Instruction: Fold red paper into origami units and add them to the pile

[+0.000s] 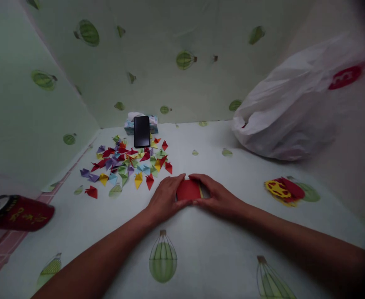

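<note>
A small red paper square (188,190) lies flat on the table cover (201,245) between both hands. My left hand (165,197) rests on its left edge with fingers curved over the top and thumb pressing the lower side. My right hand (215,195) presses the right edge the same way, fingers along the top. Both hands pinch the paper against the table. A thin yellow strip shows at the paper's right edge.
A heap of several folded coloured paper pieces (126,164) lies at the back left. A black phone (141,131) leans on a tissue box (154,123). A white plastic bag (291,112) sits at the right, a red can (17,212) at the left, red-yellow papers (284,190) nearby.
</note>
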{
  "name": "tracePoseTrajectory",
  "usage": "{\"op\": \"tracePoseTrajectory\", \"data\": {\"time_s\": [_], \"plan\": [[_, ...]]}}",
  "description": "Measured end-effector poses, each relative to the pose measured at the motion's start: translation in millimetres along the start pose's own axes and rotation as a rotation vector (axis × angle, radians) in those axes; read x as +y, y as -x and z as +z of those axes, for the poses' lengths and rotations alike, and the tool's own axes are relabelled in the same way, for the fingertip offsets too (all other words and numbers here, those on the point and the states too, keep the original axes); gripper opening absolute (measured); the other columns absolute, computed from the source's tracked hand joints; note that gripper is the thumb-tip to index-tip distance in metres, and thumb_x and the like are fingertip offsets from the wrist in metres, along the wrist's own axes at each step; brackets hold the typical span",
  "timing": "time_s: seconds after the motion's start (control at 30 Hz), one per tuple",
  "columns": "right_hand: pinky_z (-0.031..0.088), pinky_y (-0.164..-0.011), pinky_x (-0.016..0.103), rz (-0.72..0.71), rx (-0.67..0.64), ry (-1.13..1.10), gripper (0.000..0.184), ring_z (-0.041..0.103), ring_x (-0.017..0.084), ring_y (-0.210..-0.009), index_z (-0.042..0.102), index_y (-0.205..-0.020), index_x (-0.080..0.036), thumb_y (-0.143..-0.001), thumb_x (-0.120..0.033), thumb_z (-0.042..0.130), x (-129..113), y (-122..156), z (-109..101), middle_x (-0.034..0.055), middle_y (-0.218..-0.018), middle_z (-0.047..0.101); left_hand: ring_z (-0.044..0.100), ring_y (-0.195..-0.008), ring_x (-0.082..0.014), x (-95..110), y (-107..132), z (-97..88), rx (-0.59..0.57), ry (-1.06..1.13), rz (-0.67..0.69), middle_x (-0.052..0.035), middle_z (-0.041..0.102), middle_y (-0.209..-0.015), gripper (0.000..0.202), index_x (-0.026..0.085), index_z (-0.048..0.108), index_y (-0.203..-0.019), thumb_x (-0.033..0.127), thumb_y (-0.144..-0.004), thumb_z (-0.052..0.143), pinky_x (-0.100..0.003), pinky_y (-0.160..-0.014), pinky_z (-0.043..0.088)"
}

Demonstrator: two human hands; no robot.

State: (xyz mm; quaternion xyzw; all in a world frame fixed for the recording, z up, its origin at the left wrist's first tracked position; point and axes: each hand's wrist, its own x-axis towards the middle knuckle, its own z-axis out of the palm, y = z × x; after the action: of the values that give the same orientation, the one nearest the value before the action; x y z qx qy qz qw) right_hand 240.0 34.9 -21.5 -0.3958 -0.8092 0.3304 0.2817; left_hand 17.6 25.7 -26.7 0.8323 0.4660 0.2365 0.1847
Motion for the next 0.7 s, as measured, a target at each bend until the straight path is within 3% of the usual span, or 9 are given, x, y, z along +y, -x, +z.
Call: {"op": "tracePoseTrajectory", "data": {"time_s": [0.1,0.27,0.5,0.7], "plan": [[0.039,-0.112,0.055,-0.102,0.0,0.091,0.083,0.047,0.033,-0.135,0.038,-0.148,-0.024,-0.078,-0.045,0.078,8,10,4,0.0176,-0.147,0.049,0.051,-0.135,-0.0341,0,1,-4.1,-0.054,0.019,0.041,-0.0174,0.055,-0.146,0.082,0.02,0.039,-0.148,0.041,-0.079,0.079,-0.057,-0.116,0.035],[0.042,-0.11,0.056,-0.146,0.027,0.146,0.08,0.049,0.031,-0.133,0.031,-0.153,-0.028,-0.086,-0.037,0.072,9,12,10,0.0157,-0.145,0.051,0.046,-0.14,-0.0348,-5,3,-6.4,-0.091,0.044,0.074,-0.02,0.048,-0.151,0.091,0.02,0.033,-0.152,0.046,-0.078,0.079,-0.059,-0.118,0.031],[0.046,-0.105,0.056,-0.187,0.024,0.131,0.076,0.052,0.031,-0.129,0.033,-0.151,-0.026,-0.086,-0.032,0.071,5,14,6,0.0163,-0.14,0.054,0.047,-0.139,-0.0335,-7,8,-5.0,-0.084,0.041,0.093,-0.0188,0.05,-0.15,0.091,0.024,0.029,-0.154,0.052,-0.08,0.074,-0.063,-0.119,0.026],[0.046,-0.106,0.056,-0.18,0.007,0.116,0.071,0.052,0.031,-0.129,0.035,-0.15,-0.025,-0.089,-0.035,0.069,5,15,5,0.016,-0.14,0.054,0.047,-0.138,-0.0354,-7,11,-7.6,-0.077,0.013,0.074,-0.0197,0.054,-0.145,0.086,0.019,0.04,-0.149,0.054,-0.078,0.075,-0.063,-0.119,0.027]]}}
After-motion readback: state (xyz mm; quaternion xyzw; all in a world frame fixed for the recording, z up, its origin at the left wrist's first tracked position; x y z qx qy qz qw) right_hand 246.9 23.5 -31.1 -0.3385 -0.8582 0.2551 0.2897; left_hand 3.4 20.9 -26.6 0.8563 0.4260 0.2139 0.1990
